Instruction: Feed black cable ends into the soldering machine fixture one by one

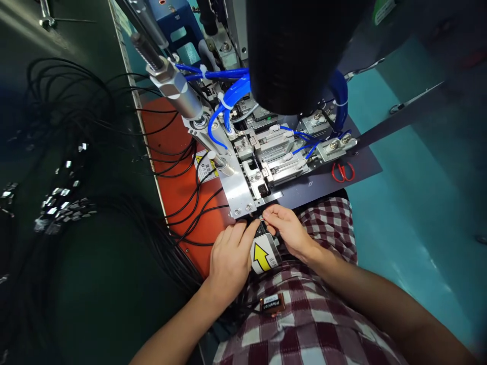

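At the near end of a metal machine fixture (238, 190), my two hands meet close together. My left hand (232, 253) rests beside a white label with a yellow arrow (262, 257), its fingers bent and thumb reaching toward the right fingertips. My right hand (287, 228) is closed in a pinch at the fixture's front edge. Something tiny and light-coloured shows between the fingertips; it is too small to name. What lies beneath the left fingers is hidden.
Black cables (182, 213) run across the orange plate (163, 137) to a bundle with shiny connector ends (64, 203) on the left. Red-handled scissors (343, 173) lie on the grey plate at right. A large black cylinder (297, 56) and blue air hoses (236, 94) overhang the fixture.
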A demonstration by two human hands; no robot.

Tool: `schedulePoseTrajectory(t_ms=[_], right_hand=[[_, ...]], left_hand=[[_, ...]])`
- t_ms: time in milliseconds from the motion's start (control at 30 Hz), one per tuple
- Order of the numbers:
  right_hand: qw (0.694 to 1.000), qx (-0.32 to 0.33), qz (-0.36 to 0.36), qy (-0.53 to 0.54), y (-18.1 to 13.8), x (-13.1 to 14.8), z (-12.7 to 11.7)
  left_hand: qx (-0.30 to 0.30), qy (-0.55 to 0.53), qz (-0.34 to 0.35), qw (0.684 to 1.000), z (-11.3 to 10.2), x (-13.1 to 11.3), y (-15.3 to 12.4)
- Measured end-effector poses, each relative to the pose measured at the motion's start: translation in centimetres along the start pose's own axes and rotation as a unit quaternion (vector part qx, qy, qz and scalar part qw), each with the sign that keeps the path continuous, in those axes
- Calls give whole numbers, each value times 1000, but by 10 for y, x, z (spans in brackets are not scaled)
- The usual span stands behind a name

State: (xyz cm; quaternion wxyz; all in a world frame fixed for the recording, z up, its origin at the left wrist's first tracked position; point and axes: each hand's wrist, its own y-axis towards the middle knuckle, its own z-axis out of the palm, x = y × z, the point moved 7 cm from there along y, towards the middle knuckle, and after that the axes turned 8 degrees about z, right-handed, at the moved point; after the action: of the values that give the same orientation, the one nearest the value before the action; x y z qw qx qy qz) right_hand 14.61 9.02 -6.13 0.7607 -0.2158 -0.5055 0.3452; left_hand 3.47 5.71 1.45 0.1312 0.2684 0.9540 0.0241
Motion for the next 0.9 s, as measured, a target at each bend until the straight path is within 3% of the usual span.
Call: schedulePoseTrajectory(t_ms=[167,300,467,633,900], right_hand=[[1000,8,-7,-22,1,0,1],[999,13,-31,-35,2,3,-2],[998,14,-37,-49,2,3,-2],[997,13,-43,-64,3,5,-3],[998,-57,-33,-26,-2,-6,-46]], left_hand=[[-4,-36,-19,999,0,6,-3],[-41,-105,-65,992,-4,16,-30],[-26,-10,-106,994,4,9,-61],[-33,30,-130,991,8,4,-61],[-25,27,-143,989,8,8,-62]])
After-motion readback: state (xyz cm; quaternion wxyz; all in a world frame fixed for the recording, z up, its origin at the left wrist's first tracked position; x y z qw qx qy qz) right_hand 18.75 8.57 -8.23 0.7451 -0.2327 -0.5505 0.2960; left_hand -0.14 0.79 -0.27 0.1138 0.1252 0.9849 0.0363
